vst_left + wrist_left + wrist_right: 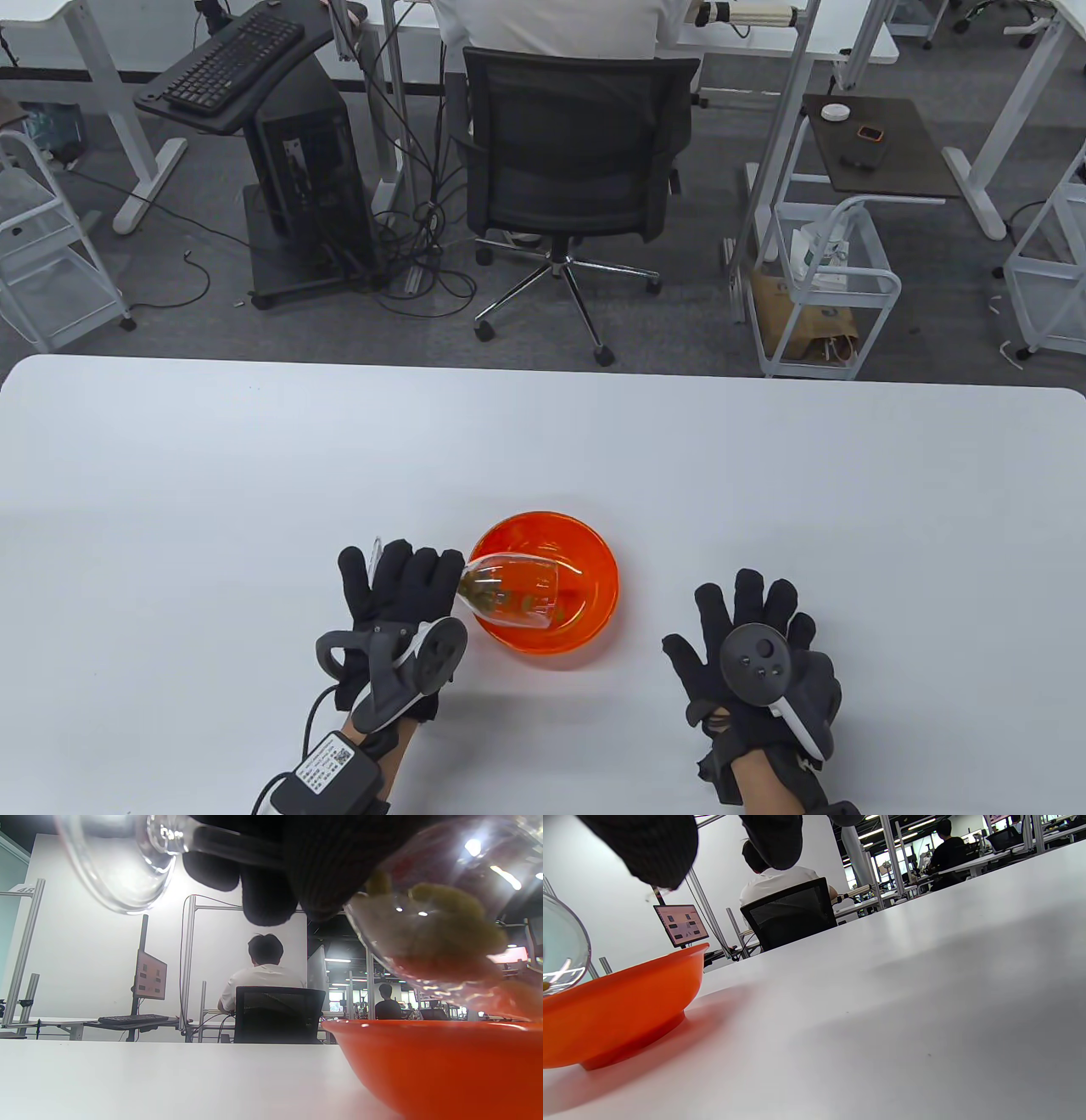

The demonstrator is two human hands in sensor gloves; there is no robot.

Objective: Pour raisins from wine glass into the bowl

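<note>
My left hand (399,594) grips the stem of a clear wine glass (509,592), tipped on its side with its mouth over the orange bowl (594,560). Greenish raisins (485,594) lie inside the glass bowl near the stem end. In the left wrist view the glass (428,921) with the raisins (445,925) hangs just above the bowl's rim (424,1052), and its foot (123,861) is at the top left. My right hand (755,654) lies flat and spread on the table, right of the bowl, holding nothing. The right wrist view shows the bowl (619,1001) and the glass edge (564,946).
The white table (764,475) spreads around the bowl. Beyond its far edge stand an office chair (577,161) with a seated person, a computer stand (280,144) and white carts (827,289).
</note>
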